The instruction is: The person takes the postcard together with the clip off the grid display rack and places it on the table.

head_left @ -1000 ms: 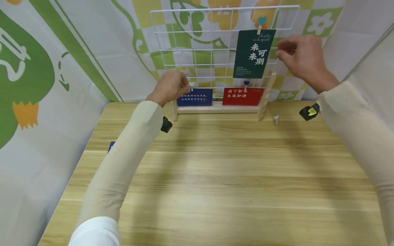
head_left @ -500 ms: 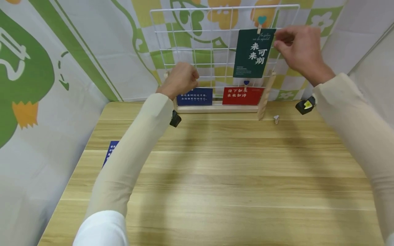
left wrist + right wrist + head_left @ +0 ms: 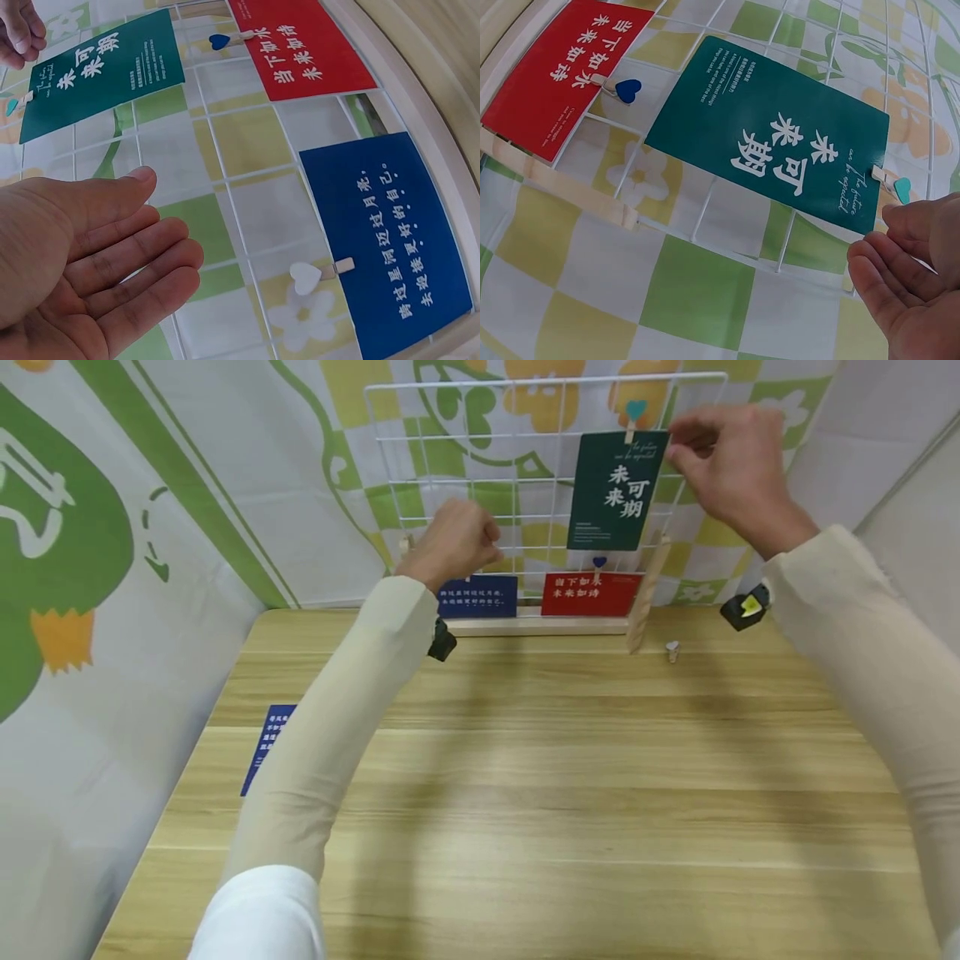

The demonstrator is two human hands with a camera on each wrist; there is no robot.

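Note:
My left hand (image 3: 455, 545) hovers before the left part of the white wire grid (image 3: 555, 381). In the left wrist view its fingers are loosely bent and hold nothing. Below it a blue card (image 3: 390, 240) hangs from a peg with a white heart (image 3: 305, 277). My right hand (image 3: 738, 472) is at the upper right corner of a dark green card (image 3: 618, 493), thumb and fingertips close to it; touching or not is hard to tell. A teal heart peg (image 3: 890, 184) pins that card. Lower right hangs a red card (image 3: 592, 595) under a dark blue heart peg (image 3: 620, 88).
The grid stands in a wooden base (image 3: 570, 627) at the back of the wood-grain table (image 3: 585, 777). Right of the base lies a loose heart peg (image 3: 672, 650). Another blue card (image 3: 272, 739) lies at the left, partly behind my left sleeve. Patterned cloth (image 3: 352, 435) hangs behind.
My left hand has moved up and right from the blue card's peg. My right hand has risen along the green card's right edge to its upper corner.

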